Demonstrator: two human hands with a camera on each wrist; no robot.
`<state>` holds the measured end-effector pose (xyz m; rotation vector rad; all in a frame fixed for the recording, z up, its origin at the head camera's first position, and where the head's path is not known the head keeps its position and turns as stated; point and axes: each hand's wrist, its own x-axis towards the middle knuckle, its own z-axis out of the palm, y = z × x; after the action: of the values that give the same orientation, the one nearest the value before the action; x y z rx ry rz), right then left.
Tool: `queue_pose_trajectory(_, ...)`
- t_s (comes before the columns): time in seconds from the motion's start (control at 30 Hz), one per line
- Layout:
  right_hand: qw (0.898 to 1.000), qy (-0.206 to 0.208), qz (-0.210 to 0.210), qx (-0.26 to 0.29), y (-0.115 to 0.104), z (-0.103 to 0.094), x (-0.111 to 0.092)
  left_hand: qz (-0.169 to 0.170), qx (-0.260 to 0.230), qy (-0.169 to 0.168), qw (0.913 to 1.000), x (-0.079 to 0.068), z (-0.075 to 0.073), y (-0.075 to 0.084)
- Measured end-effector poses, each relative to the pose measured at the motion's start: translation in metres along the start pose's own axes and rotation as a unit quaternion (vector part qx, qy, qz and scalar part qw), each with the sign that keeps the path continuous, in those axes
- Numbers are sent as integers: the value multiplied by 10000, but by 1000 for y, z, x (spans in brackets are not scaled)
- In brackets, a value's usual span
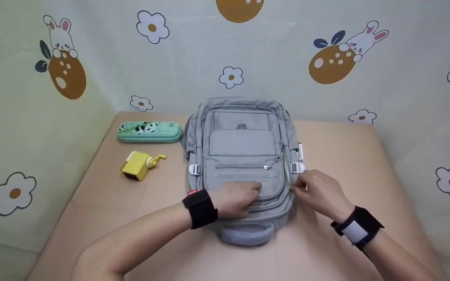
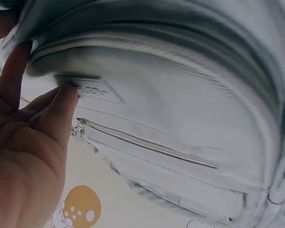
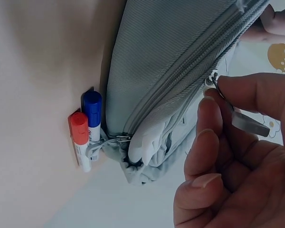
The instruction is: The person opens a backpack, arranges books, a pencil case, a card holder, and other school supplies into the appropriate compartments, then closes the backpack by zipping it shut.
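A grey backpack (image 1: pixel 242 142) lies on its back, its top handle (image 1: pixel 248 236) toward me. On its lower front my left hand (image 1: pixel 234 199) pinches the fabric between thumb and fingers, beside a small label (image 2: pixel 92 90). At the bag's right side, my right hand (image 1: pixel 320 191) pinches a zipper pull (image 3: pixel 249 124) between thumb and forefinger. The zipper (image 3: pixel 180 71) runs along the bag's edge; its side is partly parted near the bag's far end, where something white (image 3: pixel 149 140) shows inside.
To the left lie a mint panda pencil case (image 1: pixel 149 132) and a yellow pencil sharpener (image 1: pixel 137 166) with a crank. A red-capped marker (image 3: pixel 80 140) and a blue-capped marker (image 3: pixel 92 114) lie beside the bag's right side. A patterned curtain (image 1: pixel 193 50) stands behind the table.
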<state>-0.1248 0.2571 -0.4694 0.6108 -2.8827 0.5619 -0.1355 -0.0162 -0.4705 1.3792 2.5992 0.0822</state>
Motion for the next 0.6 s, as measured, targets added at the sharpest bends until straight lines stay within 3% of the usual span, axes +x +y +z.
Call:
queue_pose_trajectory(0.17, 10000, -4, 27, 12, 0, -1, 0, 47, 148, 270, 9995, -12, 3, -4)
queue_pose_trajectory(0.3, 10000, 30, 14, -24, 0, -1, -1, -71, -62, 442, 9990, -18, 1, -9)
queue_pose_trajectory(0.43, 9999, 74, -90, -105, 0, 0, -3, -202, -505, 376, 9978, -18, -3, -13)
queue_pose_trajectory(0.6, 9998, 50, -104, -133, -2, 1, -5, -246, -689, 217, 9971, -16, -5, -15)
